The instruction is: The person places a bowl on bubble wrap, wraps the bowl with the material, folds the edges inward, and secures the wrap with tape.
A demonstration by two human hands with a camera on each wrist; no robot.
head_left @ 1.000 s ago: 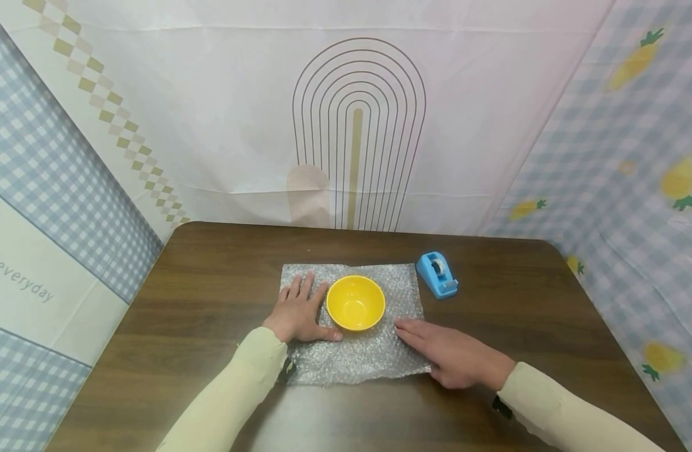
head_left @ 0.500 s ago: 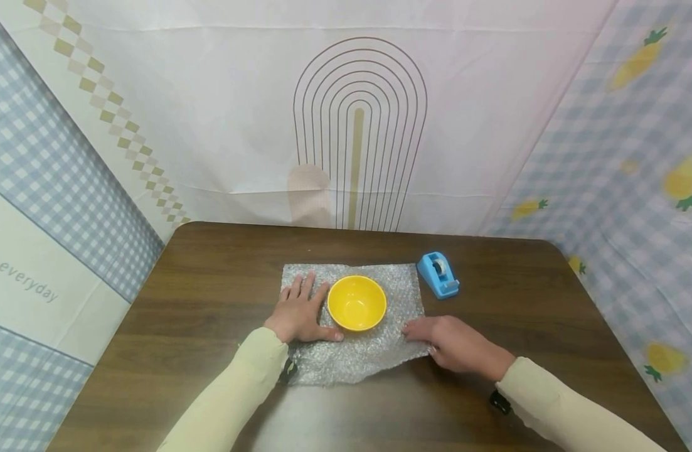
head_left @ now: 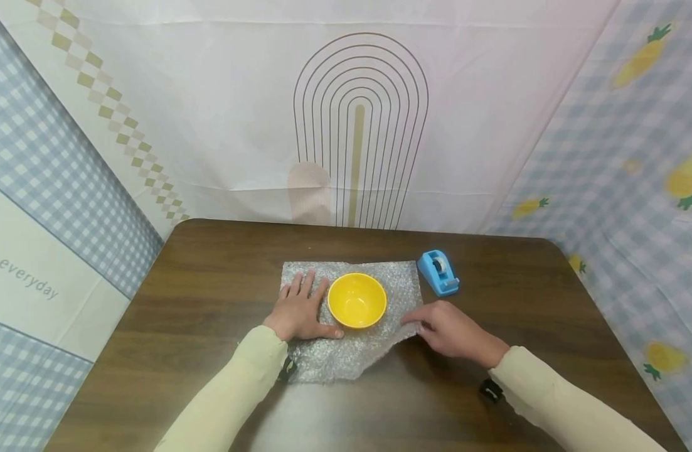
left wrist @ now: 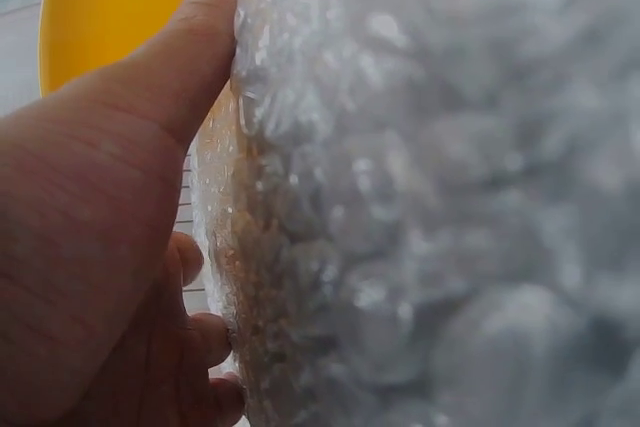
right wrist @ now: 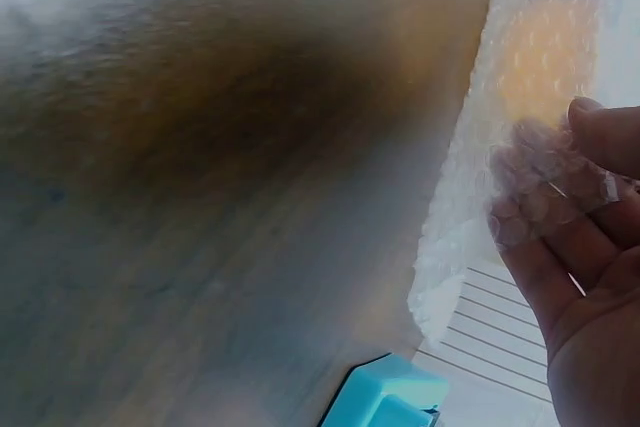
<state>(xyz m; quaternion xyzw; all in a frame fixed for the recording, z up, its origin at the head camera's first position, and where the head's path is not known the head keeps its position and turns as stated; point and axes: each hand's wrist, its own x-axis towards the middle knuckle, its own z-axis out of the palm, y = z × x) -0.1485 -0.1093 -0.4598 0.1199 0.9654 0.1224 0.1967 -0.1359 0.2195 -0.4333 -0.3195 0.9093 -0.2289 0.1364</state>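
Note:
A sheet of bubble wrap lies on the table with a yellow bowl standing upright on it. My left hand rests flat on the sheet, fingers spread, just left of the bowl; its thumb points toward the bowl's near side. With thumb and fingers my right hand pinches the near right corner of the sheet, which is raised off the table and bent inward. In the right wrist view the clear bubble wrap lies between thumb and fingers, the fingers showing through it.
A blue tape dispenser stands on the brown wooden table, just right of the sheet's far corner. Behind the table hangs a white patterned cloth. Checked cloths flank both sides.
My right hand went from lying at the sheet's right edge to gripping its near corner, lifting it up and away from me. The left hand and bowl stayed in place.

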